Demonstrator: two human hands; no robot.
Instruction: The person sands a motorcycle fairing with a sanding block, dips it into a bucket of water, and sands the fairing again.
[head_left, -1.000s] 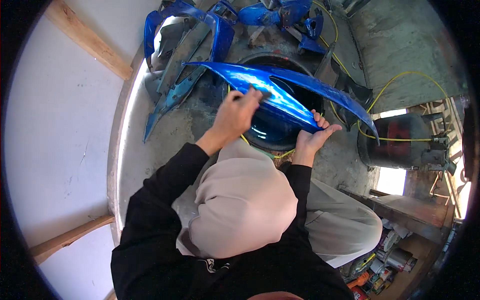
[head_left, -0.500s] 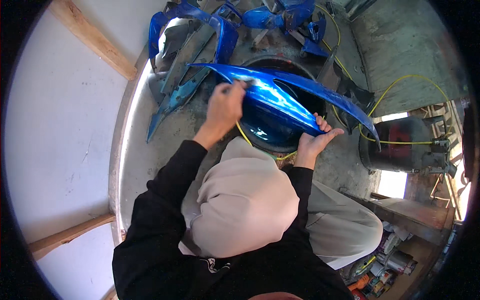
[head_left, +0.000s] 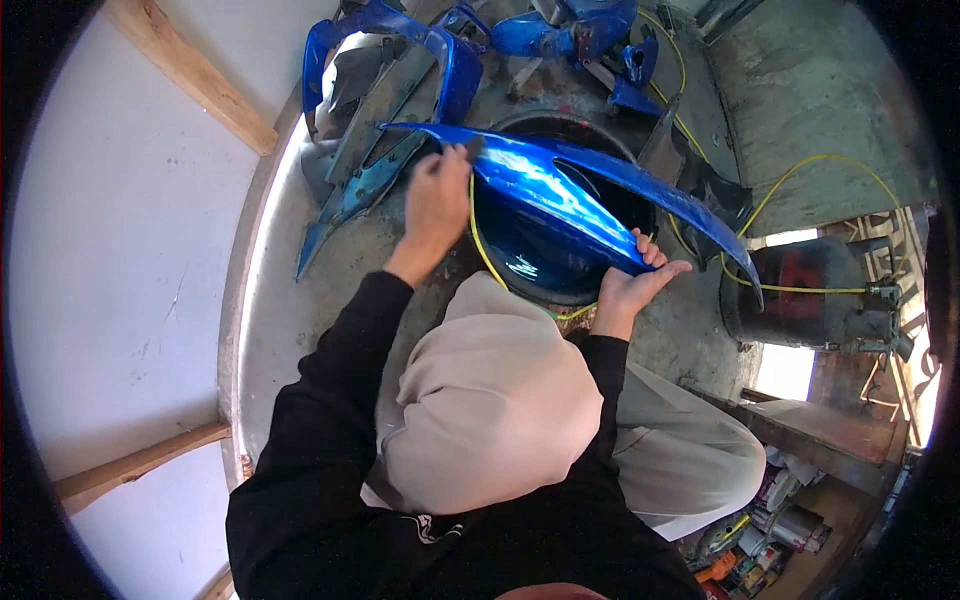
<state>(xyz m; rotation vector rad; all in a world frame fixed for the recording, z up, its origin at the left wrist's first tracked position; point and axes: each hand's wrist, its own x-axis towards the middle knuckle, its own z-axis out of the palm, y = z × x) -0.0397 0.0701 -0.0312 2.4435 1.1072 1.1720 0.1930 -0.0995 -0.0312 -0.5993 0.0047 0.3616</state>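
A long, glossy blue motorcycle fairing panel (head_left: 555, 195) lies tilted over a round black tub (head_left: 560, 290) that holds dark liquid. At the panel's near right edge, my right hand (head_left: 630, 288) grips it, fingers curled over the edge and thumb stretched out along it. My left hand (head_left: 438, 205) is closed on a small dark flat piece (head_left: 474, 148), pressed to the panel near its pointed left end. What that piece is made of cannot be made out.
Further blue body panels (head_left: 565, 35) lie at the back, with a worn teal panel (head_left: 350, 195) on the left. A yellow hose (head_left: 790, 180) runs around the tub to a dark tank (head_left: 800, 290) at right. Cans and tools (head_left: 770, 530) fill a shelf at lower right.
My left hand has slid left along the panel with the dark piece, toward the pointed end. My right hand keeps its grip, and the panel has hardly moved.
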